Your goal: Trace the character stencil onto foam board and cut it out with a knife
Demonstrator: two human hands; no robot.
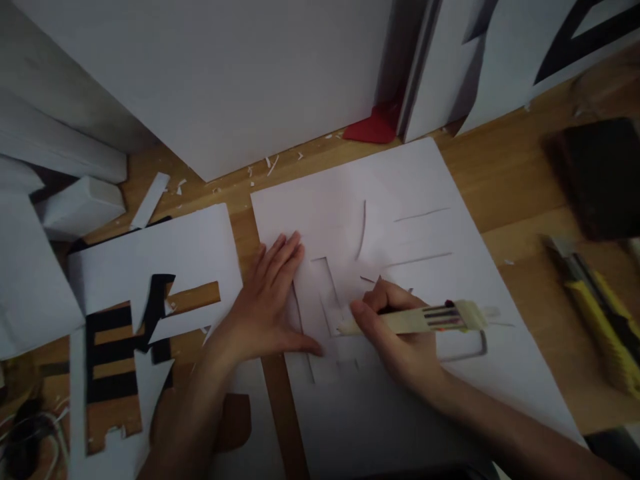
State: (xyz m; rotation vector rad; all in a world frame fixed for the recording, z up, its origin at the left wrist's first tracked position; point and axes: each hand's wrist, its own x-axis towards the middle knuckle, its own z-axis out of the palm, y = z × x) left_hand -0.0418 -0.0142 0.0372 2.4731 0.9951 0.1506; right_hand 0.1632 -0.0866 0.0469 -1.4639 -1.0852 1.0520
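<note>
White sheet (400, 200), yellow knife (607, 327)

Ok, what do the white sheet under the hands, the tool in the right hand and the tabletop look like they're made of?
White sheet: matte paper or thin card, probably; its slits have clean cut edges. Tool in the right hand: pale, smooth, likely plastic, with coloured strips inside; too blurred to tell the tip. Tabletop: light wood or wood-look laminate, with visible grain.
</note>
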